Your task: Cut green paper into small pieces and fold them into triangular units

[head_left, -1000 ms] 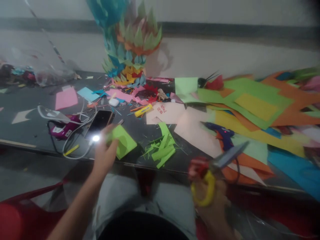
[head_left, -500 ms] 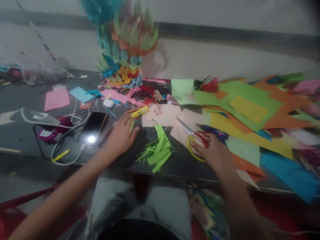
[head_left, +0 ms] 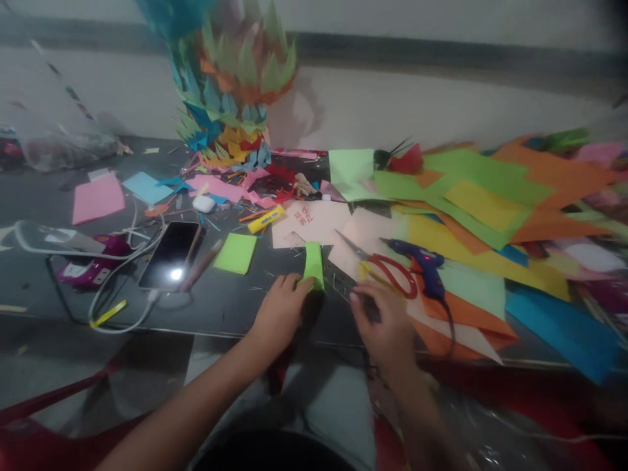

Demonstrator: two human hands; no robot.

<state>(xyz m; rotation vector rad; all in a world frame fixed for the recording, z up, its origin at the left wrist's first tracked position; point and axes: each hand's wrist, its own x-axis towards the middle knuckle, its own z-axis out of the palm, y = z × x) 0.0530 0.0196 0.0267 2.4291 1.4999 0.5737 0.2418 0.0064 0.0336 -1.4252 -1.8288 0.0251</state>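
Note:
My left hand [head_left: 279, 313] is at the front of the dark table, thumb and fingers closed on a bright green paper strip [head_left: 313, 263]. Part of the strip is hidden by the hand. To the right, my right hand [head_left: 386, 322] hovers by the table's front edge, fingers loosely bent and apart, with nothing visible in it. Just beyond it lie scissors [head_left: 392, 275] with red and yellow handles, blades pointing away. A blue glue gun [head_left: 426, 265] rests to their right. A green paper square [head_left: 235, 253] lies left of the strip, near a yellow cutter [head_left: 266, 219].
On the left, a phone [head_left: 169, 255] with a white cable lies near a purple device [head_left: 95, 268]. Behind, a folded-paper sculpture [head_left: 235, 111] stands by the wall. Coloured sheets [head_left: 490, 196] are heaped on the right. A pale sheet [head_left: 318, 226] bears red writing.
My right hand has let go of the scissors and moved left and nearer. My left hand has moved right, off the green square, onto the strip. The loose green scraps no longer show there.

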